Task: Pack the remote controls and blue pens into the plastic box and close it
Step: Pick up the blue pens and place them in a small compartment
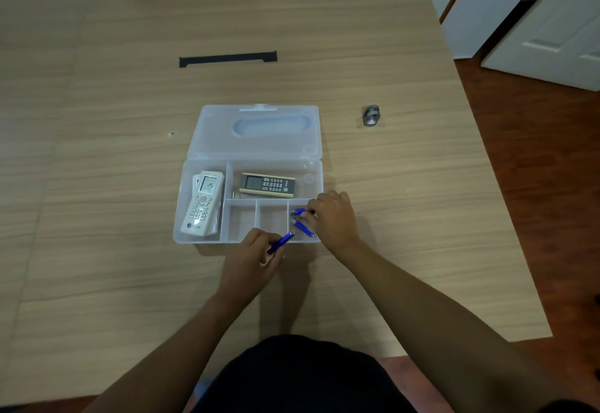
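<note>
Plastic box (207,237) sits open mid-table, remotes (204,202) inside. One blue pen (281,242) is pinched by left hand (251,261) over front rim. Right hand (334,217) fingers are closed on another pen (300,211) in right compartment. Table (406,217) around is bare.

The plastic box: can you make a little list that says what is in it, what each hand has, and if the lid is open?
plastic box: on the table, lid open
left compartment: white remote, another under it
back compartment: dark remote
right front compartment: blue pen
left hand: holds a blue pen at the box's front edge
right hand: lowers a blue pen in
also on table: small metal object
</note>
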